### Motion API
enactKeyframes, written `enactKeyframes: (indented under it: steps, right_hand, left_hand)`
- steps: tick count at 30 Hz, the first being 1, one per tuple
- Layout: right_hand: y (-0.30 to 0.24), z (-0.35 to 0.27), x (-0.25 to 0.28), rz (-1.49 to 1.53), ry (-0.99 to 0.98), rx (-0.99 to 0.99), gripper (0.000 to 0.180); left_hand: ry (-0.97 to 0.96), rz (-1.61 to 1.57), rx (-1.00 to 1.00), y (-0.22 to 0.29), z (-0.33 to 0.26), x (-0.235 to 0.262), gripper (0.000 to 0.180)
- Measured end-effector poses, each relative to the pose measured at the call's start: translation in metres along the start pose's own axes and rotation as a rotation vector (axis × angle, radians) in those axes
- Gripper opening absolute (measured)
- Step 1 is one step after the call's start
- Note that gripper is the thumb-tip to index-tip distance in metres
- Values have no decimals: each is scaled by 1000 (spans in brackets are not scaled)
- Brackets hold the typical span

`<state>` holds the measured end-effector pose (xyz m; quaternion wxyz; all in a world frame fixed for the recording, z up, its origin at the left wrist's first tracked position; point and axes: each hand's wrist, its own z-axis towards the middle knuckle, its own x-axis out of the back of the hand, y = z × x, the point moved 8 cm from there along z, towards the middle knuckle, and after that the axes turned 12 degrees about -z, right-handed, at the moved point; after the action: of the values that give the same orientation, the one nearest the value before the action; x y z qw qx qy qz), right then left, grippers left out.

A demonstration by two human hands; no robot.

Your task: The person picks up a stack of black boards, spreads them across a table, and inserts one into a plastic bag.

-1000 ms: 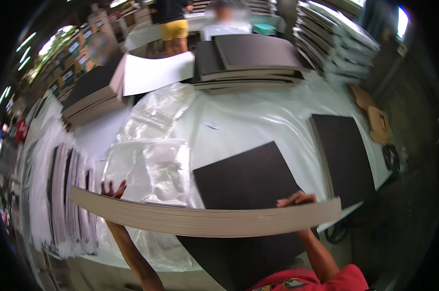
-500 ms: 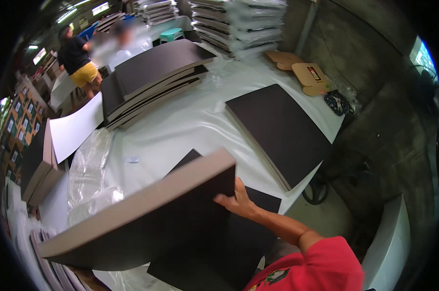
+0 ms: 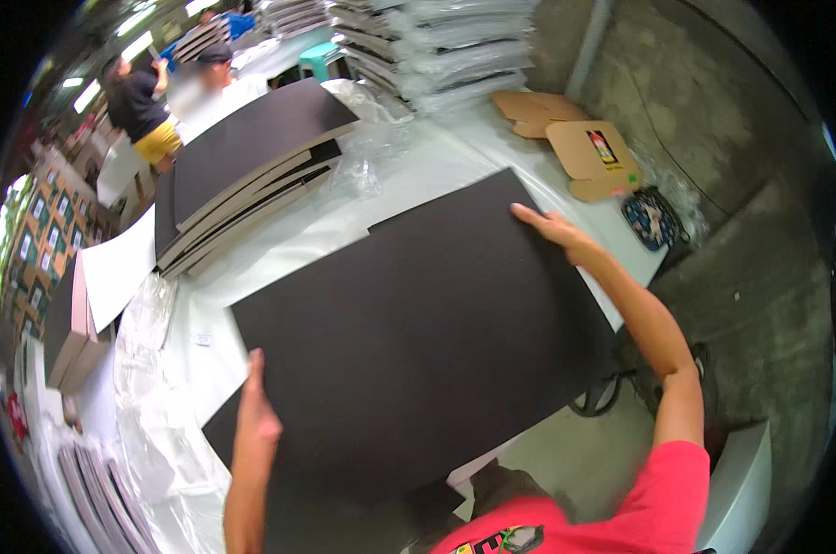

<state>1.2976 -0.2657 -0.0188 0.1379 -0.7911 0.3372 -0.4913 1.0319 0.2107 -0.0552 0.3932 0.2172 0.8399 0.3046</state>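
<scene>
I see crinkled clear film (image 3: 145, 379) at nine o'clock; left hand (image 3: 259, 420) at eight, clamped on the matte-black, rectangular board (image 3: 408, 342) at dial centre before the person; right hand (image 3: 561, 235) at two, clamped likewise; brown cardboard (image 3: 584, 171) beyond.

Pale table (image 3: 450, 152) with stacked black boards (image 3: 261, 138), cardboard (image 3: 570, 143), clear plastic (image 3: 141, 369)

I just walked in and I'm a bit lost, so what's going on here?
A person in a red shirt has the left hand at the left edge and the right hand at the far right edge of large black boards, at a white-covered table. Whether their weight rests on it can't be told. Farther back is another black-topped stack; clear plastic lies at left. Other people are in the background.
</scene>
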Motion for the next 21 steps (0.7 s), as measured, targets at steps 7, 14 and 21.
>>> enactKeyframes:
  steps: [7,14,21]
  right_hand:
    - [69,170,104,-248,33,87,99]
    - [105,232,37,26,-170,201,96]
    - [6,200,87,-650,632,732,54]
  left_hand:
    - [-181,-349,366,-172,76,-117,53]
    - [-108,-409,314,-203,113,-115,49]
    - [284,982,-759,-126,-14,-37,71]
